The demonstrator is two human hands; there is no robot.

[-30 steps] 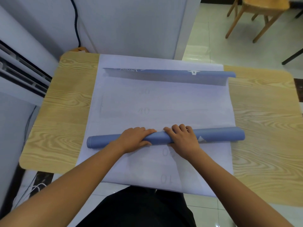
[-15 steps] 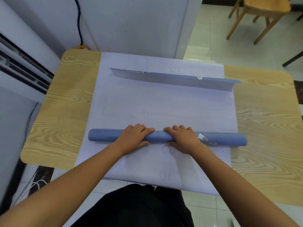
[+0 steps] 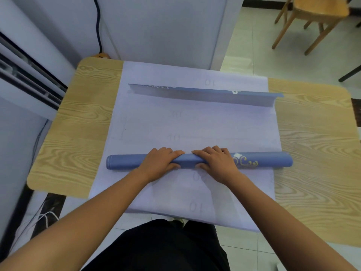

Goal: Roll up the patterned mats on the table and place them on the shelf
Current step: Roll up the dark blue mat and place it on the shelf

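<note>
A blue patterned mat is partly rolled into a long tube (image 3: 125, 162) lying across the wooden table (image 3: 84, 122) in front of me. My left hand (image 3: 159, 163) and my right hand (image 3: 216, 163) sit side by side on the tube's middle, fingers curled over its top and thumbs on its near side. A gold and white ornament shows on the tube right of my right hand. The unrolled stretch lies pale side up beyond the roll. Its far edge (image 3: 205, 94) curls upward and shows blue.
A pale sheet (image 3: 175, 196) with faint numbers covers the table's middle and hangs over the near edge. A white unit (image 3: 166, 32) with a black cable (image 3: 97, 26) stands behind the table. A wooden chair (image 3: 312, 14) is at the far right. No shelf shows.
Both hands have turned the roll a little farther from me. The gold ornament has rotated into view on the tube's right part. The curled far edge has shifted slightly.
</note>
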